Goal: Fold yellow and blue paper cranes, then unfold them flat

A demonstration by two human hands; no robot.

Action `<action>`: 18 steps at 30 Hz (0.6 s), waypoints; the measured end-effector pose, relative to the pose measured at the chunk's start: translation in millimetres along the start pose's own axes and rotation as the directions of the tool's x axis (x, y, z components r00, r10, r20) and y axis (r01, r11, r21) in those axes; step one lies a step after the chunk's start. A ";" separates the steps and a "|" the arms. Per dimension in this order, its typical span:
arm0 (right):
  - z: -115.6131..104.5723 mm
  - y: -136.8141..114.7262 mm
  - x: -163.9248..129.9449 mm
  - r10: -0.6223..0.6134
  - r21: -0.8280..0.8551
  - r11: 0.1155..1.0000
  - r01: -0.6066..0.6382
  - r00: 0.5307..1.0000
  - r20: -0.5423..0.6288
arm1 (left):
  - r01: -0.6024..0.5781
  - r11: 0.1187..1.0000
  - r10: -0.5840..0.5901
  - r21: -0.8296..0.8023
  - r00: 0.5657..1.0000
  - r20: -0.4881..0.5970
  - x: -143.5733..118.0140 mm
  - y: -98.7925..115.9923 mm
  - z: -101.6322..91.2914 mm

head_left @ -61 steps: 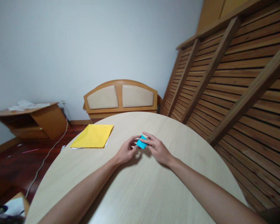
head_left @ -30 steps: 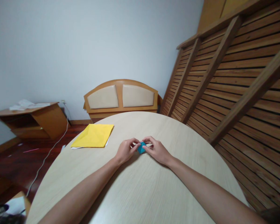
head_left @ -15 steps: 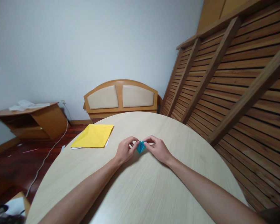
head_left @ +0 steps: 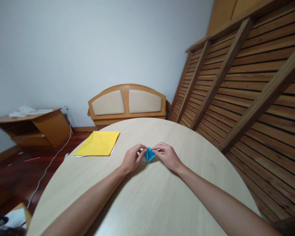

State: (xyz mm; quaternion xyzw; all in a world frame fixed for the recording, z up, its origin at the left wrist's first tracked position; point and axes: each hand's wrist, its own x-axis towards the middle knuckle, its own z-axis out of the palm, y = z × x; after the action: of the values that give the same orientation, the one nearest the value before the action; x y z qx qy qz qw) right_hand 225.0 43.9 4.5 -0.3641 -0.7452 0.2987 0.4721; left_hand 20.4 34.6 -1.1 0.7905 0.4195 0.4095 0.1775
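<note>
Both hands pinch a small folded blue paper piece [head_left: 149, 154] on the round light-wood table [head_left: 147, 196]: left hand [head_left: 132, 159] and right hand [head_left: 167, 156] grip opposite sides. Best done with fingertips pulling evenly, paper kept low. 1 yellow paper sheet [head_left: 98, 143] lies well apart, left.

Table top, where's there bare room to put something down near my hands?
The round table is bare between the forearms, near the front edge, and right of the right hand out to the rim. It is crowded where both hands pinch the blue folded paper; yellow paper covers the far-left edge beyond the left hand.
</note>
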 end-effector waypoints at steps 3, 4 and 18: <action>-1.9 0.5 -1.0 -0.019 -0.044 0.999 0.022 0.999 0.046 | -0.003 1.000 0.003 -0.028 1.000 -0.001 0.4 -0.9 0.3; -2.4 0.7 -1.4 -0.017 -0.052 0.998 0.020 0.998 0.052 | 0.000 0.999 -0.001 -0.038 1.000 -0.009 0.6 -1.7 0.6; 1.4 17.8 -1.1 0.143 0.163 0.974 -0.158 0.984 0.104 | 0.097 0.931 -0.088 -0.351 0.995 0.040 -0.4 -9.8 8.3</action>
State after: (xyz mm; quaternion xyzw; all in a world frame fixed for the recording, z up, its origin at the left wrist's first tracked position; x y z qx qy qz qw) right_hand 228.7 52.8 -10.7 -0.3638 -0.7080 0.4126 0.4428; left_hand 21.8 40.5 -12.4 0.7301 0.3739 0.4598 0.3403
